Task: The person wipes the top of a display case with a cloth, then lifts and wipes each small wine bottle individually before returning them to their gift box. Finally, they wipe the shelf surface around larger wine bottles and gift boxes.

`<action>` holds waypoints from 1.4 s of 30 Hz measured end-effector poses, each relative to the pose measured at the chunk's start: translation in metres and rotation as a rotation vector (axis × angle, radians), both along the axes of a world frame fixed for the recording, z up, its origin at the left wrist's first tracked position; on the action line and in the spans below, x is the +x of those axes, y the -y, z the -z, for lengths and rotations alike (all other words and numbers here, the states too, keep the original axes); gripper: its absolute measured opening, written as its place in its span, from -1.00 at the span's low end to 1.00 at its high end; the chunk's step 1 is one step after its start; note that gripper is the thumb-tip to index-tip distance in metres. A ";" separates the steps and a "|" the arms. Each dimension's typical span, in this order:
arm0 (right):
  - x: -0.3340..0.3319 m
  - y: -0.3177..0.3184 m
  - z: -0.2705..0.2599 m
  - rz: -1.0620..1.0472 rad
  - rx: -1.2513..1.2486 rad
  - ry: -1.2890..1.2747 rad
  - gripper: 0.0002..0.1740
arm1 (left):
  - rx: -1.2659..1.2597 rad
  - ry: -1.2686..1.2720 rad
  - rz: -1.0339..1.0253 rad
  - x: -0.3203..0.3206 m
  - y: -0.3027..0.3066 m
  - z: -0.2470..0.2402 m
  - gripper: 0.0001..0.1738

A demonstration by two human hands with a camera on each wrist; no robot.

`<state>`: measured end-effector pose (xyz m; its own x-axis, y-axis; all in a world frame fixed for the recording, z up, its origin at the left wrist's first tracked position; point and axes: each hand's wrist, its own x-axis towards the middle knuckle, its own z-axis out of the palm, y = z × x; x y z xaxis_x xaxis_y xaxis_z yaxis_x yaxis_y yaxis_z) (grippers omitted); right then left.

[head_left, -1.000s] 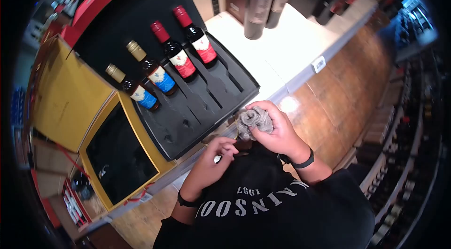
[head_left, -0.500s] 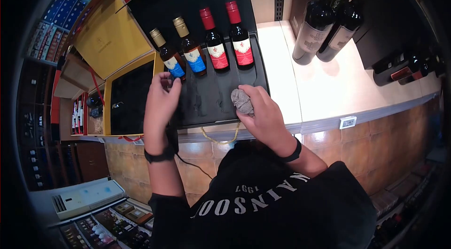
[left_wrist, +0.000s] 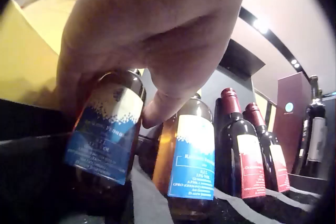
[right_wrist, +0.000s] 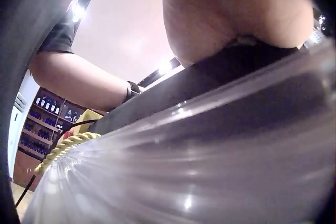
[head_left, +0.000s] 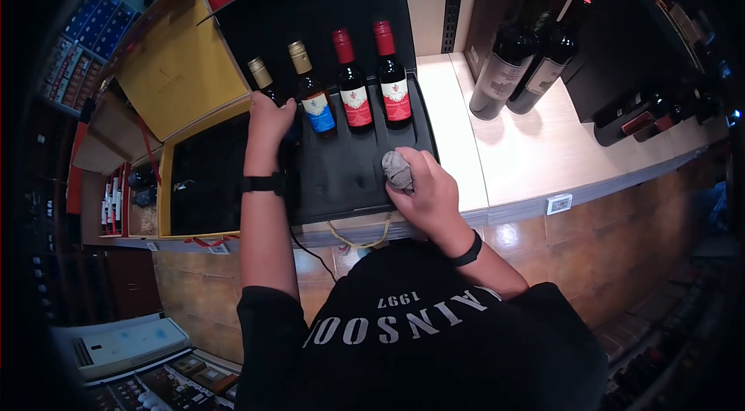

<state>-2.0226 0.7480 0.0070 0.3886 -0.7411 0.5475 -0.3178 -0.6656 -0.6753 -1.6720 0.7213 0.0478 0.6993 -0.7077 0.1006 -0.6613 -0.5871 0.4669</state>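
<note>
Four small bottles lean in a row in a black box (head_left: 326, 194). The left hand (head_left: 270, 124) grips the leftmost one, a gold-capped bottle (head_left: 261, 73) whose blue label (left_wrist: 100, 134) shows in the left wrist view, with the hand (left_wrist: 152, 29) round its upper part. Beside it stands a second gold-capped, blue-label bottle (head_left: 318, 110), then two red-capped bottles (head_left: 355, 97) (head_left: 394, 93). The right hand (head_left: 433, 190) holds a bunched grey cloth (head_left: 397, 170) over the box's front right part. In the right wrist view the hand (right_wrist: 231, 14) hides the cloth.
A yellow box (head_left: 178, 73) stands open at the left. Two large dark bottles (head_left: 497, 77) (head_left: 541, 73) stand on the pale shelf (head_left: 458, 155) at the right. A gold cord (head_left: 361, 244) hangs off the front edge, near a price tag (head_left: 559, 204).
The hands have parted: the left has moved left and up onto the leftmost bottle and now grips it. The right hand keeps the cloth, now over the box. The head view has turned.
</note>
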 end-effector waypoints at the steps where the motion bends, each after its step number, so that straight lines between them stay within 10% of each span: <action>1: 0.001 0.001 -0.001 0.007 -0.005 -0.007 -0.26 | -0.004 -0.023 0.018 0.007 -0.003 0.005 -0.09; 12: 0.002 0.001 0.000 0.021 -0.045 0.023 -0.37 | -0.245 -0.067 0.102 -0.012 -0.035 -0.023 -0.26; 15: -0.006 -0.003 0.002 0.037 0.044 0.171 -0.52 | -0.663 -0.257 0.133 -0.037 -0.060 -0.037 -0.30; 19: -0.009 -0.012 -0.030 -0.173 0.807 0.928 -0.51 | -1.197 -1.245 0.054 -0.095 -0.085 -0.044 -0.52; 23: 0.014 -0.006 -0.054 -0.225 0.765 0.684 -0.45 | -1.103 -1.983 0.197 -0.097 -0.094 -0.026 -0.60; 42: 0.087 -0.022 -0.077 -0.398 -0.109 0.038 -0.34 | -0.887 -1.671 0.315 -0.115 -0.099 -0.012 -0.34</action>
<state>-1.9355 0.7699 0.0836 0.6115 -0.4738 0.6337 0.0028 -0.7996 -0.6006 -1.7873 0.8199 0.0596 0.3283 -0.9404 -0.0885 0.6917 0.1755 0.7006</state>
